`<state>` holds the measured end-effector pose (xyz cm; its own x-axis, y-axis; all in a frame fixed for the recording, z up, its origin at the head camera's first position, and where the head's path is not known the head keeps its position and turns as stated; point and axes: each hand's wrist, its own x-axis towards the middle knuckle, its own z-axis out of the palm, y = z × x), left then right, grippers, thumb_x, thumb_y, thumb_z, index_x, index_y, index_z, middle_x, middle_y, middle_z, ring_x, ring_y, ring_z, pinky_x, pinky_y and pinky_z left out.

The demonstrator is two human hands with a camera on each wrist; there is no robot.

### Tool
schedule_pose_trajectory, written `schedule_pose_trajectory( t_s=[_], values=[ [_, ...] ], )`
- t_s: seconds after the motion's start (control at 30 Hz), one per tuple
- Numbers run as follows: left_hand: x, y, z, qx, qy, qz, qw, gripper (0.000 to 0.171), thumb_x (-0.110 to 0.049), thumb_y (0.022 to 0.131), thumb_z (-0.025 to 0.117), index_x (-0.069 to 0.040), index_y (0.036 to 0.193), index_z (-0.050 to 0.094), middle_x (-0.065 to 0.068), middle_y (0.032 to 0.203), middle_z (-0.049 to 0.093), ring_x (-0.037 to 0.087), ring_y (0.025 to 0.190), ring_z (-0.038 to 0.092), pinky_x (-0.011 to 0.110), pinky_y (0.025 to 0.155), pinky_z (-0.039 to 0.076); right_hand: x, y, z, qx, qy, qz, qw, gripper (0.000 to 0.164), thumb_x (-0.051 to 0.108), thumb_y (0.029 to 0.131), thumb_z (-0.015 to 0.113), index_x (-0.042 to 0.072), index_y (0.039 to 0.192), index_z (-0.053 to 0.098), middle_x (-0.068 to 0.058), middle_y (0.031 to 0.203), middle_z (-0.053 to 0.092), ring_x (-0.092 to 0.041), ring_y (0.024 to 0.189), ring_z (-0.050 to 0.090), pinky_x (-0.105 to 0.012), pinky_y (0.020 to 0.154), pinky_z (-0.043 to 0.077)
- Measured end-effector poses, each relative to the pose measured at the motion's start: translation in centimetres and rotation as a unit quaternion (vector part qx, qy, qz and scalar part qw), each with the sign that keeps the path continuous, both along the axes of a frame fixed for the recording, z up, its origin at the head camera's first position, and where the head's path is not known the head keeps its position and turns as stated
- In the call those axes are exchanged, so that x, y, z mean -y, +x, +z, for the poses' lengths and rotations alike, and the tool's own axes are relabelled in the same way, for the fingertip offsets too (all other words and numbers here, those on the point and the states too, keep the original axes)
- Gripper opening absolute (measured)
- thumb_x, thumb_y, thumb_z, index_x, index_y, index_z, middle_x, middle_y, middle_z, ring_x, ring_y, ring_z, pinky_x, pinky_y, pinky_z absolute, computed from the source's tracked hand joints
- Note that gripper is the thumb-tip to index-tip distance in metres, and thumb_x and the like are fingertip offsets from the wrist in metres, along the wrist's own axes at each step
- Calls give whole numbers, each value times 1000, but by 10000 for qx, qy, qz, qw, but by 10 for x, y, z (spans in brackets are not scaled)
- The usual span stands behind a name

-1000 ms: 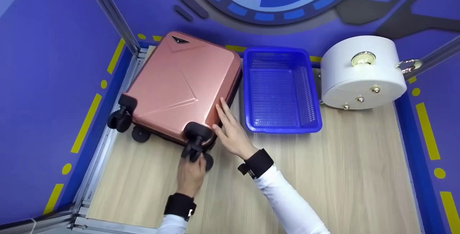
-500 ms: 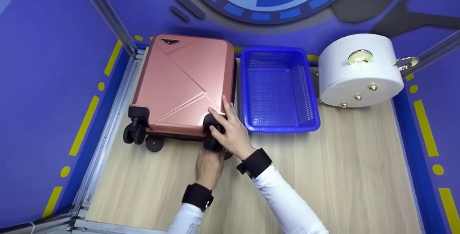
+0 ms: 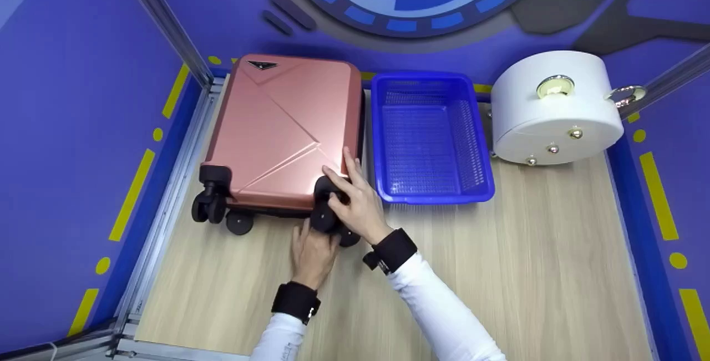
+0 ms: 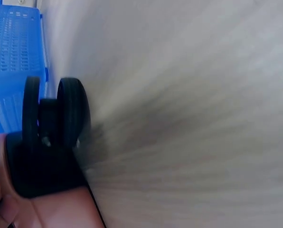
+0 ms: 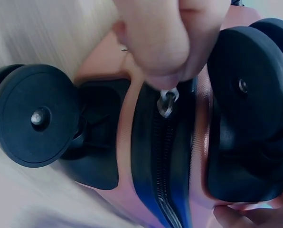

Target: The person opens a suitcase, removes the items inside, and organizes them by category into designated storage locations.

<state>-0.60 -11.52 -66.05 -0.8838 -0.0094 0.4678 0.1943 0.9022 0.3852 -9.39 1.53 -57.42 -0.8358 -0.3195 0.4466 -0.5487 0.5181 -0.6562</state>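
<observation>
A rose-pink hard-shell suitcase (image 3: 277,128) lies flat, its black caster wheels (image 3: 323,217) facing me. My left hand (image 3: 313,250) is at its lower end, partly hidden under the near-right wheel. In the right wrist view, the left hand's fingers (image 5: 160,42) pinch a metal zipper pull (image 5: 166,104) on the zipper between two wheels. My right hand (image 3: 359,206) rests over the suitcase's right corner, fingers extended, with its thumb beside the wheel. Its fingertips (image 5: 231,216) show at the lower right of that view. The left wrist view has a wheel (image 4: 72,109) and blurred floor.
A blue plastic basket (image 3: 491,194) stands just right of the suitcase. Farther right is a white round case (image 3: 546,114) with gold studs and handles. Purple walls (image 3: 83,145) and metal rails enclose the wood-grain floor (image 3: 527,272).
The suitcase has turned to lie straighter, its wheeled end swinging right. Both hands stayed at its near-right corner; the left moved right with the wheel, then slightly back left.
</observation>
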Motion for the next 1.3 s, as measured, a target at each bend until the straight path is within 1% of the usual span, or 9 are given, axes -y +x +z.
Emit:
schedule_pose_trajectory(
  t_s=[0.1, 0.3, 0.53, 0.7, 0.87, 0.93, 1.03, 1.17, 1.3],
  values=[
    [9, 1, 0, 24, -139, 12, 9999, 29, -29, 84, 68, -4, 97, 74, 13, 93, 72, 35, 89, 60, 48, 74, 40, 0, -1, -2, -81, -3, -42, 10000, 56, 11, 85, 71, 17, 140, 68, -22, 165, 32, -47, 147, 37, -51, 109, 48],
    [30, 3, 0, 8, -244, 147, 9996, 26, -30, 90, 63, -5, 88, 67, 13, 90, 64, 35, 84, 56, 47, 71, 39, 1, -1, -5, -178, -122, -25, 9998, 58, 7, 82, 72, 15, 139, 68, -25, 164, 33, -46, 148, 37, -49, 114, 43],
    [49, 7, -1, 7, -109, 422, 9990, 21, -22, 96, 59, -6, 82, 60, 12, 85, 61, 36, 81, 54, 48, 72, 40, 2, 1, -7, -59, -69, -14, 10000, 58, 6, 84, 71, 16, 140, 67, -23, 166, 31, -45, 149, 36, -47, 111, 46],
    [60, 6, 0, 88, -31, 558, 9984, 19, -19, 96, 61, -7, 81, 59, 12, 84, 62, 35, 80, 53, 49, 74, 40, 2, 1, -7, -40, -102, -35, 9999, 58, 6, 83, 71, 17, 141, 67, -22, 166, 31, -46, 148, 35, -47, 109, 48],
    [77, 5, -1, 120, 43, 749, 9971, 20, -20, 97, 60, -7, 82, 62, 12, 84, 63, 36, 81, 54, 49, 77, 40, 3, 1, -8, -161, -193, -2, 9997, 59, 5, 82, 72, 16, 139, 68, -25, 164, 32, -46, 148, 36, -48, 115, 41],
    [85, 5, 1, 193, 95, 872, 9960, 21, -21, 97, 59, -6, 83, 63, 12, 85, 64, 37, 82, 54, 50, 77, 40, 2, 0, -8, -184, -218, -12, 9996, 58, 5, 82, 71, 15, 139, 68, -25, 164, 33, -46, 148, 36, -48, 116, 40],
    [99, 4, 3, 301, 195, 1089, 9934, 22, -22, 97, 58, -5, 84, 64, 13, 86, 64, 38, 84, 54, 50, 76, 39, 1, 0, -9, -178, -197, -44, 9996, 58, 5, 82, 71, 16, 139, 68, -24, 164, 33, -46, 148, 36, -48, 114, 42],
    [118, 4, 4, 374, 340, 1341, 9897, 26, -22, 98, 56, -4, 80, 61, 15, 85, 63, 41, 85, 55, 51, 75, 38, 1, 0, -10, -197, -220, -39, 9996, 58, 5, 82, 71, 15, 139, 68, -25, 164, 33, -46, 148, 36, -48, 114, 43],
    [140, 1, 7, 360, 483, 1758, 9826, 26, -21, 98, 57, -3, 79, 59, 20, 84, 65, 46, 86, 58, 54, 76, 38, 2, -1, -11, -259, -261, 21, 9993, 58, 5, 82, 71, 14, 139, 68, -27, 164, 32, -46, 148, 35, -47, 117, 39]
  ],
)
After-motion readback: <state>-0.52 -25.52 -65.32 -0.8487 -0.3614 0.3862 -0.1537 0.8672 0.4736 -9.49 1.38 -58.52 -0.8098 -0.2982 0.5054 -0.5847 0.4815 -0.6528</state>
